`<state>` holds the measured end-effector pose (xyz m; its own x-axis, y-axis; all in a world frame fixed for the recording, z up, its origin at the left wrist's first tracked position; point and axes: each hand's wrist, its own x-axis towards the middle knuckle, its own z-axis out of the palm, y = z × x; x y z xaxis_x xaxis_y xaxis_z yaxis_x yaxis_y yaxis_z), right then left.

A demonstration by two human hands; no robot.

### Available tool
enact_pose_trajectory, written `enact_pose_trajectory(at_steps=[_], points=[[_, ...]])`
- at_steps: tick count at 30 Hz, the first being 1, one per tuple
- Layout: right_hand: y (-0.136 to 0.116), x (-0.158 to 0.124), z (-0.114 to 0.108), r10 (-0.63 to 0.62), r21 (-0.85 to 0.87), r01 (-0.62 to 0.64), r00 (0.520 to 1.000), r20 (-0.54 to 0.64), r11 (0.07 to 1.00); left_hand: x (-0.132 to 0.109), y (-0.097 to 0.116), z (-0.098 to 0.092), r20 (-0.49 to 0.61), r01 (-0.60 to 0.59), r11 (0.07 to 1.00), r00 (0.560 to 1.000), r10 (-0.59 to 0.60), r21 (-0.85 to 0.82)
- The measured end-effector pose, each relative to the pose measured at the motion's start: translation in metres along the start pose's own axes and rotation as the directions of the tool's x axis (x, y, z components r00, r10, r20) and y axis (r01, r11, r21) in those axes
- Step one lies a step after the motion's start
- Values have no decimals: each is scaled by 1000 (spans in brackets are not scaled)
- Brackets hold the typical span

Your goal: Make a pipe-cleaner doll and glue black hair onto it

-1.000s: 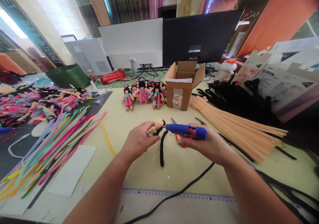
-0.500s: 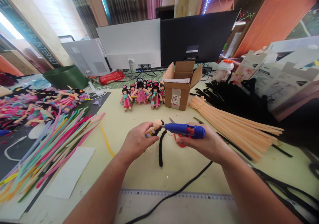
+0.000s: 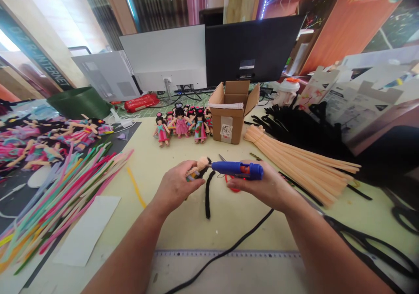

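Note:
Between the thumb and fingers of my left hand (image 3: 178,181) is a small pipe-cleaner doll (image 3: 199,165), with a peach head and some black at its side; most of its body is hidden by the fingers. My right hand (image 3: 266,185) is wrapped round a blue hot glue gun (image 3: 237,169). Its nozzle points left and meets the black part by the doll's head; whether it touches, I cannot tell. A black pipe cleaner (image 3: 207,198) lies on the table just below the doll. Red-handled scissors (image 3: 233,189) lie partly hidden behind the glue gun.
Finished dolls (image 3: 181,124) stand beside an open cardboard box (image 3: 228,124). Peach pipe cleaners (image 3: 304,165) fan out at right, coloured ones (image 3: 72,193) at left. A black cord (image 3: 225,252) crosses the ruler (image 3: 183,254). Large black scissors (image 3: 369,246) lie near my right forearm.
The whole view has shifted slightly, so everything appears a little further left. Both hands keep the same hold, with the nozzle still at the doll's head.

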<state>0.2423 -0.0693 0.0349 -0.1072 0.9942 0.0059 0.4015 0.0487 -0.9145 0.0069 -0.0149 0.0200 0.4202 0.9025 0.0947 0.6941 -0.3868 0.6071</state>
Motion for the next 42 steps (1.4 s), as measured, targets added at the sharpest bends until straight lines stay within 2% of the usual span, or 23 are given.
enact_pose_trajectory(at_steps=[12, 23, 27, 42], points=[[-2, 1, 0, 72, -60, -72, 997, 4, 996, 0, 1, -1, -3, -7, 1000, 1000, 7, 9], [5, 1, -1, 19, 63, -17, 999, -31, 998, 0, 2, -1, -8, -15, 1000, 1000, 15, 18], [7, 1, -1, 26, 63, -23, 998, -57, 998, 0, 2, -1, -9, -8, 1000, 1000, 8, 24], [6, 0, -4, 60, 69, -57, 998, -36, 996, 0, 2, -1, -8, -16, 1000, 1000, 16, 16]])
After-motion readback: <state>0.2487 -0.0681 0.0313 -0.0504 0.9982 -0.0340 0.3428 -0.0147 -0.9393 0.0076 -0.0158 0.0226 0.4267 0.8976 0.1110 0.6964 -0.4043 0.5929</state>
